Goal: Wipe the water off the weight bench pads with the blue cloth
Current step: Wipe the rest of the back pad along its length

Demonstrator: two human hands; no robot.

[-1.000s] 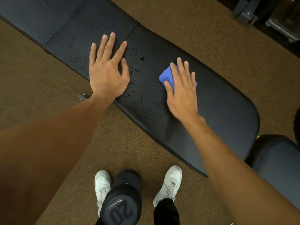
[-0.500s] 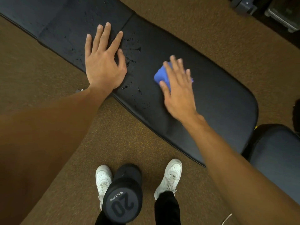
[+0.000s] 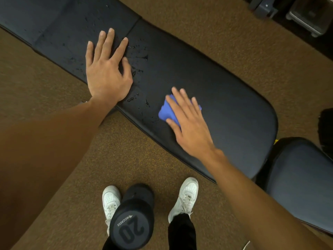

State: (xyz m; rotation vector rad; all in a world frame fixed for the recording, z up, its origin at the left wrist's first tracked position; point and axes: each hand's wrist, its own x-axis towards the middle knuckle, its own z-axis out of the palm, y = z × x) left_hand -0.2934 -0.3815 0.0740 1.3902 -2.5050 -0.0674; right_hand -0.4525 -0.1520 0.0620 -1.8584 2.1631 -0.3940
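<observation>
The right hand point(image 3: 191, 127), fingers straight, presses a blue cloth point(image 3: 166, 112) onto the black bench pad point(image 3: 225, 98). At its ten o'clock, the left hand point(image 3: 106, 73) lies flat, fingers spread, beside water drops point(image 3: 137, 71).

Under warm, dim light you see a brown speckled floor point(image 3: 234, 33). A black dumbbell point(image 3: 132, 226) marked 20 lies nearer you than your left grip point(image 3: 108, 73). Dark metal equipment point(image 3: 288, 11) stands well beyond your right grip point(image 3: 191, 123).
</observation>
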